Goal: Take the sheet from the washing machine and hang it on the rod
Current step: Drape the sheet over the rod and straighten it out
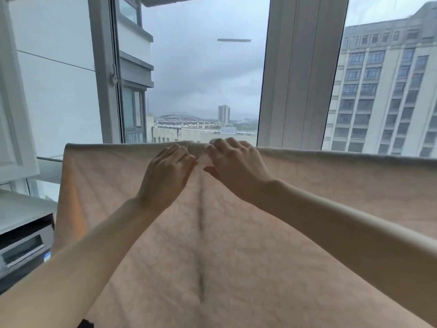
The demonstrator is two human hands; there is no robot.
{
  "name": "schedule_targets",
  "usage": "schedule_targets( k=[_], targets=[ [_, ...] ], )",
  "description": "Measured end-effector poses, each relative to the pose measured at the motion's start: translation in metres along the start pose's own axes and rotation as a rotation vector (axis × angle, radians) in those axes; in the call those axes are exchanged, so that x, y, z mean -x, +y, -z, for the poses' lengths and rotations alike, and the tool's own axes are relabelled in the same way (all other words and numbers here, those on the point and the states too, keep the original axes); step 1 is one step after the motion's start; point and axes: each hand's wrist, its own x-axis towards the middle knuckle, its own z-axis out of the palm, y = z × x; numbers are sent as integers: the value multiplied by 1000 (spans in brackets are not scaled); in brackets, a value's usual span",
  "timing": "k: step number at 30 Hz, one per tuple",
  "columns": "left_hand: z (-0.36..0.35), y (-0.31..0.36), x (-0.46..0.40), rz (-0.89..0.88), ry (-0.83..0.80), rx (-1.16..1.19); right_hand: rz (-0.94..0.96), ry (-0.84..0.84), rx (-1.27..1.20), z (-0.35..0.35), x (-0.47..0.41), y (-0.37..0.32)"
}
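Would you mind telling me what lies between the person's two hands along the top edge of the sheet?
In the head view, only a short bunched stretch of the sheet lies between the left hand and the right hand.

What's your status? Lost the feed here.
Both hands, left and right, pinching sheet at top fold. Sheet draped, rod hidden. Nothing in the way.
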Motion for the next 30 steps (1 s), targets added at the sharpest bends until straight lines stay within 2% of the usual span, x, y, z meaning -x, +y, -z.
schedule_targets(
  k=[8,11,13,15,17,21,24,30],
  targets=[
    [18,-41,7,-99,-37,234,-19,93,1,-4,-16,-49],
    [24,-74,3,35,-34,296,-87,159,-43,1,-14,-51],
    [21,-101,4,133,-129,279,-137,158,-71,9,-14,-50],
    [19,-120,3,164,-191,326,-184,146,-94,14,-16,-49],
    [20,-126,0,172,-164,356,-208,128,-93,17,-21,-48],
    [24,-124,-3,170,-110,348,-160,140,-76,15,-18,-47],
    [28,-139,11,183,-62,303,-33,93,-52,7,-11,-43],
    [41,-152,41,111,-87,132,60,62,-51,-8,-18,-44]
  ],
)
